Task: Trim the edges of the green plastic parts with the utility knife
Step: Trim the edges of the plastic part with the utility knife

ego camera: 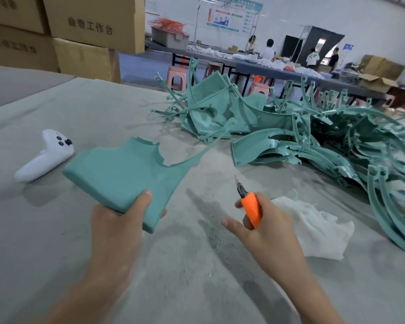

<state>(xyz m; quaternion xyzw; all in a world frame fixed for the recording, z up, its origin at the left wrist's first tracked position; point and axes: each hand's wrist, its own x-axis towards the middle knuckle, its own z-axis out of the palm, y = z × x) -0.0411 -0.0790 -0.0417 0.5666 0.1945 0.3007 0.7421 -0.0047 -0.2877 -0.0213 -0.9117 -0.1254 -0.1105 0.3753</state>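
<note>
Above grey felt table (56, 230), left hand (117, 220) grips green plastic part (126, 174) by its near corner; right hand (267, 230), just beside, holds orange utility knife (250, 208).

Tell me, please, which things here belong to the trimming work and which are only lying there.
For the job:
green plastic part, held by the left hand
orange utility knife, held by the right hand
pile of green parts on the table

Just lying about:
white controller
white cloth
cardboard boxes behind the table
</note>
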